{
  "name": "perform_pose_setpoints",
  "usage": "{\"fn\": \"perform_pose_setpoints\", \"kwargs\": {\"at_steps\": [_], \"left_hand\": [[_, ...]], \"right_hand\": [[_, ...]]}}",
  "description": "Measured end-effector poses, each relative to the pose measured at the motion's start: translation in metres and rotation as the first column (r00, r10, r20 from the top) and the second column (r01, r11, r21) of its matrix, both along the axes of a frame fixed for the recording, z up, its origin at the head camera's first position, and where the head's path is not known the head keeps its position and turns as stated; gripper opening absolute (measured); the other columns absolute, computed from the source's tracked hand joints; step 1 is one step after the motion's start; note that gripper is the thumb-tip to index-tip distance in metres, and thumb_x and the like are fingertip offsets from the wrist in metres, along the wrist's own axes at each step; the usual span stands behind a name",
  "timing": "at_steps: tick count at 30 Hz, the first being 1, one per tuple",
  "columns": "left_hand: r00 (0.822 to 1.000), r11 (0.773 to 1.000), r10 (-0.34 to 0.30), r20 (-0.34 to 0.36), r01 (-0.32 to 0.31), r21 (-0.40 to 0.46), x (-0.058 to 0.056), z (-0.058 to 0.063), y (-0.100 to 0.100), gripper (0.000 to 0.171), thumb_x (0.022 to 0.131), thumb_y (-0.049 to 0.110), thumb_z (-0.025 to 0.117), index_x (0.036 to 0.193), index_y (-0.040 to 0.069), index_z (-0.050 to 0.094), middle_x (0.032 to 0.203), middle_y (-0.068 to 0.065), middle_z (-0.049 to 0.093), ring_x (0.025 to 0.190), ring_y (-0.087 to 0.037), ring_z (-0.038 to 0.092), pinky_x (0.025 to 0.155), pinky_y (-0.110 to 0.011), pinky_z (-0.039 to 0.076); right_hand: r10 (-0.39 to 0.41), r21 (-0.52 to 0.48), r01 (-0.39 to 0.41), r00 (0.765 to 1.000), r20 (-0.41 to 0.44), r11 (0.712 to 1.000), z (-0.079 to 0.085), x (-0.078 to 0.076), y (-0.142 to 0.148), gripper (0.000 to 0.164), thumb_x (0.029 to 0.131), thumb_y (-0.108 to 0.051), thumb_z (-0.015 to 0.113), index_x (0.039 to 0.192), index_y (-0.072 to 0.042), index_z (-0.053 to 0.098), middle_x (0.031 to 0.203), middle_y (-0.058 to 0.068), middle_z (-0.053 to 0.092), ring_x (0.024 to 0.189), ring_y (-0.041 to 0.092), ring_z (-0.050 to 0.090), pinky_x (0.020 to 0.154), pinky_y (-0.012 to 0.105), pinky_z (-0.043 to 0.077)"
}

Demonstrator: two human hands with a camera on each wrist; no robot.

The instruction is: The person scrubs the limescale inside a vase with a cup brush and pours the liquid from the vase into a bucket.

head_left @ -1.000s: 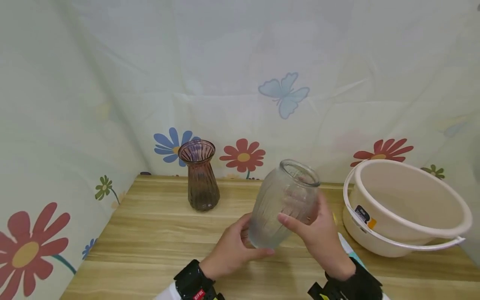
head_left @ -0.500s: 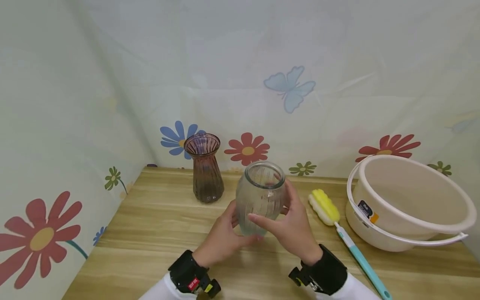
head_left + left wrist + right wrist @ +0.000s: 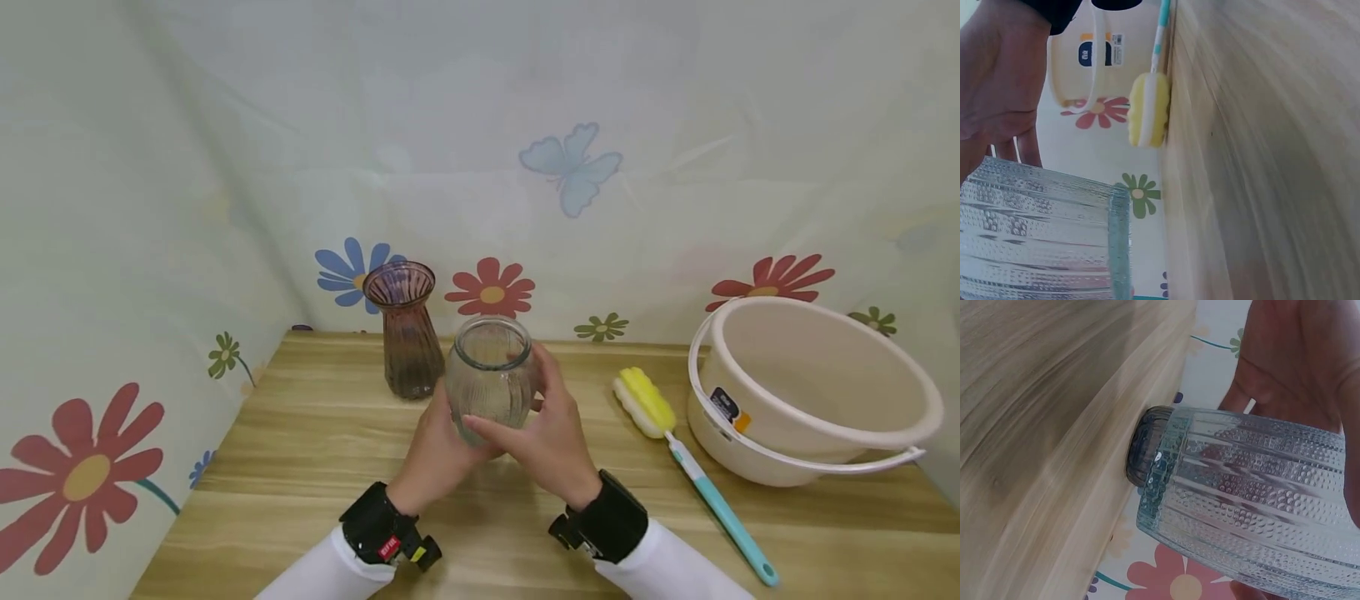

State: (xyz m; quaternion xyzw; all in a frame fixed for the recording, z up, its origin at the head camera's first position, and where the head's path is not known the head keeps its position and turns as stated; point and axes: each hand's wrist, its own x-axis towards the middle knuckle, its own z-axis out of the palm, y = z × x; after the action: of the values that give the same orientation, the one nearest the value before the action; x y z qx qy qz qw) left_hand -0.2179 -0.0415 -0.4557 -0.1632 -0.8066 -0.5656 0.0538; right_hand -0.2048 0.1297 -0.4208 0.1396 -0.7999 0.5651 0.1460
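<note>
Clear ribbed glass jar point(image 3: 489, 387), mouth up, is held just above the wood-grain table point(image 3: 292, 475) in front of me. Well to its right sits a cream plastic bucket point(image 3: 780, 431); behind it, slightly left, a purple-brown flared glass vase point(image 3: 412, 350) stands upright. Beside the bucket lies a turquoise-handled brush with a yellow-and-white sponge head point(image 3: 647, 402). The person's left hand point(image 3: 435, 454) and right hand point(image 3: 553, 429) both grip the jar's sides.

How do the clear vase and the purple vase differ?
The clear vase is colourless and rounded; the purple vase is tinted, with a flared mouth and narrow neck. The left hand and right hand hold the clear vase above the table; the purple vase stands on it. Both are ribbed and open-topped.
</note>
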Motion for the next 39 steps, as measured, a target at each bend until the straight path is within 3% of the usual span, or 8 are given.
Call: {"fn": "perform_pose_setpoints", "kwargs": {"at_steps": [8, 14, 17, 22, 26, 31, 35, 39], "left_hand": [[0.993, 0.988, 0.118, -0.015, -0.119, -0.1, -0.006, 0.012, -0.017, 0.105, 0.067, 0.029, 0.097, 0.15, 0.013, 0.034, 0.138, -0.012, 0.061, 0.124, -0.03, 0.061, 0.104, -0.051, 0.05], [0.989, 0.983, 0.15, 0.005, -0.148, -0.105, -0.004, 0.008, -0.044, 0.107, 0.07, 0.035, 0.096, 0.153, 0.017, 0.032, 0.145, -0.01, 0.057, 0.13, -0.03, 0.058, 0.106, -0.055, 0.048], [0.988, 0.982, 0.157, 0.01, -0.155, -0.106, -0.001, 0.005, -0.059, 0.108, 0.071, 0.037, 0.096, 0.156, 0.02, 0.03, 0.15, -0.009, 0.052, 0.133, -0.032, 0.056, 0.108, -0.057, 0.048], [0.981, 0.973, 0.194, 0.029, -0.189, -0.13, 0.004, 0.005, -0.078, 0.116, 0.071, 0.04, 0.096, 0.16, 0.02, 0.024, 0.156, -0.011, 0.045, 0.137, -0.038, 0.052, 0.108, -0.063, 0.047], [0.972, 0.967, 0.232, 0.043, -0.225, -0.119, 0.004, 0.006, -0.093, 0.12, 0.07, 0.036, 0.098, 0.161, 0.024, 0.02, 0.159, -0.011, 0.041, 0.141, -0.039, 0.047, 0.111, -0.065, 0.043], [0.964, 0.96, 0.264, -0.002, -0.263, -0.092, 0.002, 0.012, -0.11, 0.117, 0.071, 0.031, 0.098, 0.161, 0.03, 0.022, 0.157, -0.009, 0.042, 0.142, -0.035, 0.044, 0.113, -0.065, 0.038], [0.961, 0.959, 0.275, -0.016, -0.276, -0.058, 0.0, 0.015, -0.118, 0.117, 0.072, 0.025, 0.098, 0.16, 0.036, 0.023, 0.155, -0.006, 0.044, 0.141, -0.03, 0.045, 0.112, -0.059, 0.038], [0.954, 0.953, 0.3, -0.006, -0.3, -0.044, 0.0, 0.013, -0.122, 0.119, 0.071, 0.022, 0.098, 0.16, 0.041, 0.021, 0.155, -0.003, 0.044, 0.14, -0.026, 0.046, 0.11, -0.055, 0.039]], "right_hand": [[0.029, -0.028, -0.028, 0.999, 0.029, 0.999, -0.001, -0.009, -0.021, 0.105, 0.077, -0.031, 0.094, 0.16, -0.03, 0.029, 0.148, 0.004, 0.054, 0.133, 0.025, 0.054, 0.099, 0.06, 0.051], [0.195, -0.146, -0.176, 0.972, 0.128, 0.973, -0.004, -0.012, -0.036, 0.103, 0.083, -0.036, 0.089, 0.162, -0.036, 0.023, 0.163, -0.001, 0.039, 0.149, 0.026, 0.04, 0.114, 0.064, 0.04], [0.312, -0.24, -0.266, 0.933, 0.181, 0.934, -0.007, -0.013, -0.043, 0.1, 0.086, -0.041, 0.085, 0.163, -0.039, 0.021, 0.168, -0.005, 0.029, 0.154, 0.023, 0.032, 0.121, 0.059, 0.034], [0.483, -0.434, -0.336, 0.827, 0.289, 0.836, -0.009, -0.009, -0.05, 0.079, 0.104, -0.037, 0.062, 0.167, -0.03, 0.015, 0.173, 0.005, 0.021, 0.159, 0.027, 0.023, 0.127, 0.055, 0.025], [0.574, -0.567, -0.311, 0.729, 0.372, 0.763, -0.013, -0.008, -0.058, 0.067, 0.11, -0.041, 0.042, 0.167, -0.019, 0.015, 0.171, 0.016, 0.025, 0.159, 0.035, 0.023, 0.128, 0.059, 0.021], [0.628, -0.689, -0.202, 0.636, 0.448, 0.696, -0.028, -0.003, -0.075, 0.073, 0.108, -0.053, 0.041, 0.165, -0.009, 0.024, 0.169, 0.02, 0.027, 0.158, 0.039, 0.024, 0.126, 0.059, 0.025], [0.643, -0.739, -0.116, 0.594, 0.484, 0.664, -0.036, 0.001, -0.088, 0.079, 0.106, -0.057, 0.043, 0.162, -0.003, 0.028, 0.17, 0.02, 0.025, 0.155, 0.041, 0.029, 0.125, 0.056, 0.029], [0.648, -0.758, -0.078, 0.58, 0.494, 0.647, -0.041, 0.002, -0.096, 0.082, 0.104, -0.057, 0.045, 0.16, 0.001, 0.031, 0.169, 0.02, 0.027, 0.154, 0.041, 0.031, 0.125, 0.054, 0.031]]}}
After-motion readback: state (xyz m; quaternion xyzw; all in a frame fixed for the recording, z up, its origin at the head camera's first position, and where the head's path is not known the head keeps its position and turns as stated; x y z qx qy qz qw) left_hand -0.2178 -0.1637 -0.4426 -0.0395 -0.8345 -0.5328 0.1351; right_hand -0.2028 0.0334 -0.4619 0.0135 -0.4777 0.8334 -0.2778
